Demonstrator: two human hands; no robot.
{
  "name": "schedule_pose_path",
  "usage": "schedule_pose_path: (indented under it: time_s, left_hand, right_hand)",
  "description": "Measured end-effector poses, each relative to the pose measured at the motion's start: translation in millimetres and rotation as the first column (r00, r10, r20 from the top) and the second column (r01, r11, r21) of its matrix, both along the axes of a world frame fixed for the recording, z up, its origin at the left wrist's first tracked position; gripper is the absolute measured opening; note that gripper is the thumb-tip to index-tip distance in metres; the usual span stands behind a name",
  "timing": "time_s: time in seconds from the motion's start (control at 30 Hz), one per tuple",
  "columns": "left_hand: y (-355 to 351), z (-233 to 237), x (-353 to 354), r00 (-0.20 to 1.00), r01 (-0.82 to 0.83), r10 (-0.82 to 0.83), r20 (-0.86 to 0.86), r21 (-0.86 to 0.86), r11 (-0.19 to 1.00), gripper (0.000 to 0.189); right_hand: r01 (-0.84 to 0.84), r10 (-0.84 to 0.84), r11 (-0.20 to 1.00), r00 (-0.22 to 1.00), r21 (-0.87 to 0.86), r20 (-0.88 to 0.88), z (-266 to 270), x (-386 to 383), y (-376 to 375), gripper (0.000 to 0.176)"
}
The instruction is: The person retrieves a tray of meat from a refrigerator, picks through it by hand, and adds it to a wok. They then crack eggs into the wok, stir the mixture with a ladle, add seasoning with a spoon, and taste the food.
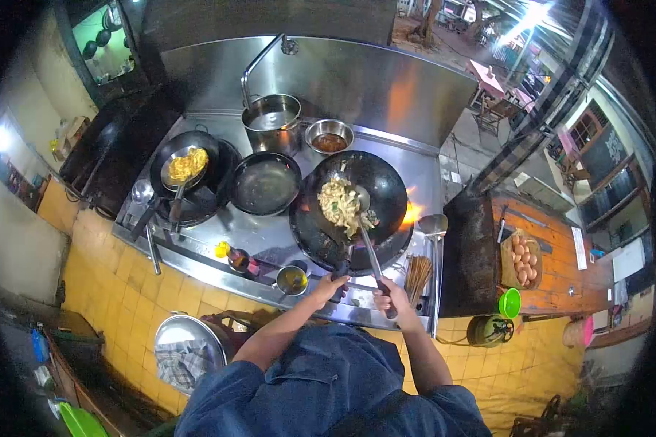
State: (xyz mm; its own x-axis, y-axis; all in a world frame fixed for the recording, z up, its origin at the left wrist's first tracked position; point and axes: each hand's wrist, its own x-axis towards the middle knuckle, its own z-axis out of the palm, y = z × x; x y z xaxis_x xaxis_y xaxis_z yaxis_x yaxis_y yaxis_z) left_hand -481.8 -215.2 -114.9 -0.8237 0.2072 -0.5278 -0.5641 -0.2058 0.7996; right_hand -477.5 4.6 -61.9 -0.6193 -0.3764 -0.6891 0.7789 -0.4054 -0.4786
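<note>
Three dark pans were counted on the steel stove [270, 240]. The large wok [386, 182] was seen on the right over a flame [412, 213], an empty pan [266, 183] in the middle, and a smaller wok [197, 142] on the left. One steel pot [272, 120] and one steel bowl [329, 136] of red sauce were set behind them. Two ladles were seen at the left: one ladle [186, 166], filled with yellow food, was rested in the smaller wok, and a second, bare ladle [142, 193] was laid beside it. One small bowl [291, 279] was placed at the front edge.

One heap of noodles [340, 204] was held in the middle of the large wok. The left hand [334, 282] was closed around the wok's dark handle at the near rim, the fingers clamped together on it. The right hand [388, 293] was wrapped shut on the grip of one spatula [368, 247]. The spatula's long axis was run from that hand up and slightly leftward, away from the person, and its blade was pointed into the noodles and was touching them.

One basket of eggs [521, 258] was seen well apart on the right.
</note>
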Motion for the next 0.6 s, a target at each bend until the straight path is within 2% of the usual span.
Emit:
schedule_pose_path:
  time_s: [0.03, 0.1, 0.17, 0.2, 0.23, 0.27, 0.3, 0.33, 0.37, 0.4, 0.43, 0.47, 0.53, 0.57, 0.6]
  left_hand:
    - [-1.0, -2.7, -0.9, 1.0, 0.024, -0.024, -0.003, -0.007, 1.0, 0.024]
    - [-2.1, -8.2, -1.4, 0.998, 0.029, -0.033, -0.053, -0.064, 0.998, 0.026]
    - [-3.7, 2.6, -0.3, 0.999, 0.034, -0.035, -0.018, -0.051, 0.998, 0.026]
    - [-3.3, 7.2, 0.0, 0.999, 0.048, -0.047, 0.026, -0.04, 0.998, 0.027]
    - [-2.6, 8.8, -0.9, 0.999, 0.041, -0.04, 0.026, -0.037, 0.998, 0.027]
    - [-2.0, 6.6, 0.5, 1.0, 0.022, -0.022, -0.004, 0.0, 1.0, 0.027]
    - [-1.8, 2.2, 1.8, 0.999, 0.005, -0.004, -0.034, 0.035, 0.999, 0.028]
    - [-1.7, -8.9, 1.4, 1.0, 0.009, -0.009, -0.006, -0.006, 1.0, 0.028]
    - [-3.0, -9.7, 1.9, 1.0, 0.009, -0.009, -0.003, -0.008, 1.0, 0.028]
    - [-4.5, -8.8, -0.5, 0.998, 0.045, -0.046, -0.031, -0.018, 0.999, 0.028]
    - [-4.8, -8.2, -1.4, 0.995, 0.081, -0.082, -0.058, -0.027, 0.996, 0.029]
    - [-3.5, -8.1, -1.5, 0.995, 0.079, -0.08, -0.059, -0.028, 0.997, 0.029]
    - [-0.4, -8.2, 0.0, 0.997, 0.022, -0.021, 0.075, -0.019, 1.0, 0.027]
    - [-1.9, -7.6, -1.4, 0.997, 0.022, -0.02, 0.075, -0.021, 1.0, 0.027]
    - [-2.2, -7.1, -2.7, 0.988, 0.041, -0.051, 0.145, 0.075, 0.996, 0.025]
  right_hand:
    - [0.036, 0.017, 0.909, 0.992, -0.415, 0.124, -8.9, 0.7, 8.1, 0.033]
    - [0.064, -0.051, 0.831, 0.998, -0.553, 0.038, -10.2, 8.9, 3.9, 0.03]
    - [0.132, -0.104, 0.766, 0.991, -0.63, 0.082, -18.1, 13.6, -0.8, 0.03]
    - [0.134, -0.137, 0.863, 0.99, -0.488, 0.029, -8.4, 15.7, -9.7, 0.03]
    - [0.113, -0.1, 0.955, 0.993, -0.273, 0.059, 2.0, 15.4, -16.3, 0.025]
    - [0.079, -0.07, 0.994, 0.992, 0.079, -0.109, 15.4, 14.6, -24.8, 0.022]
    - [0.091, 0.02, 0.903, 0.967, 0.421, -0.253, 29.9, 12.9, -31.0, 0.02]
    - [0.049, 0.193, 0.803, 0.921, 0.593, -0.337, 51.6, 13.8, -26.2, 0.017]
    - [0.009, 0.356, 0.68, 0.87, 0.733, -0.341, 62.1, 13.8, -15.4, 0.025]
    - [0.281, 0.553, 0.475, 0.642, 0.834, -0.531, 43.5, 13.2, 3.3, 0.03]
    - [0.577, 0.754, 0.293, 0.35, 0.762, -0.555, 24.5, 14.0, 18.8, 0.036]
    - [0.577, 0.755, 0.295, 0.348, 0.761, -0.556, 38.3, 16.4, 24.9, 0.036]
    - [0.336, 0.788, 0.233, 0.484, 0.913, -0.38, 97.5, 26.8, 29.9, 0.044]
    - [0.335, 0.788, 0.235, 0.484, 0.912, -0.381, 107.9, 24.7, 31.9, 0.044]
    - [0.253, 0.841, 0.105, 0.494, 0.962, -0.221, 116.7, 22.1, 34.7, 0.044]
